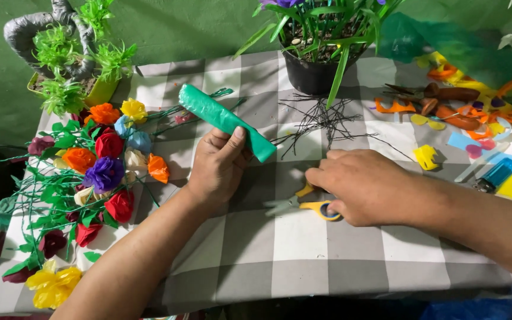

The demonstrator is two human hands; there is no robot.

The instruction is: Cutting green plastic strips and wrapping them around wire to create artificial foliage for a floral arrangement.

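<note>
Head view: the left hand (217, 166) is closed around the lower end of a rolled strip of green plastic (226, 120), thumb on top, holding it clear of the bench (303, 261). The roll's long axis runs diagonally, from upper left near the flower stems down to lower right, where its free end sticks out just past the thumb.

The right hand (365, 186) lies palm down on the checked cloth, fingers curled over the yellow-handled scissors (303, 204). It covers most of the handles, so whether the fingers are through the loops cannot be told; the hand touches the scissors, which lie on the cloth. The grey blades point left, toward the left wrist. The scissors lie below and slightly right of the roll's free end, near it but apart, and the right hand is much the nearer to them.

Counted: one green roll, one pair of scissors, two hands. To the left lies a heap of handmade flowers (99, 172) on green stems, in red, orange, yellow, purple, blue and cream, too overlapped for an exact count. One black pot (312, 74) of green leaves stands at the back, with a tangle of thin dark wires (321, 121) in front of it. Coloured plastic scraps (463, 112) lie scattered at the right.
</note>
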